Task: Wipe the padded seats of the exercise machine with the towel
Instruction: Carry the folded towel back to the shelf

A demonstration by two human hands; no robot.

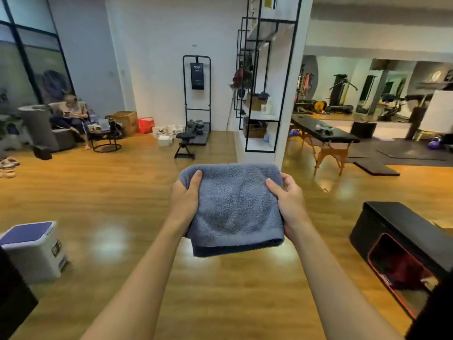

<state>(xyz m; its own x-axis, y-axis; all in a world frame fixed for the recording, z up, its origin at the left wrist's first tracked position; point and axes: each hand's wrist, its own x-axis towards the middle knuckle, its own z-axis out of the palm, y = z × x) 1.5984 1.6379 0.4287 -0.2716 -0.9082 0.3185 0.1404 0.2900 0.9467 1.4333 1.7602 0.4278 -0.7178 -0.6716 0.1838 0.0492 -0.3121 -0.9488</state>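
Note:
A folded grey-blue towel point(232, 207) is held flat in front of me at chest height, over the wooden floor. My left hand point(185, 197) grips its left edge with the thumb on top. My right hand point(290, 204) grips its right edge the same way. Far ahead by the white wall stands a black exercise machine point(196, 99) with a tall frame and a screen. A small black padded seat point(185, 136) on a stand sits in front of it, well beyond my hands.
A black storage box point(402, 241) with a red-edged opening is at the right, and a white bin with a purple lid point(31, 249) at the left. A black massage table point(323, 131) stands behind a white pillar with shelves point(269, 77). A person sits on a sofa point(71, 114) far left.

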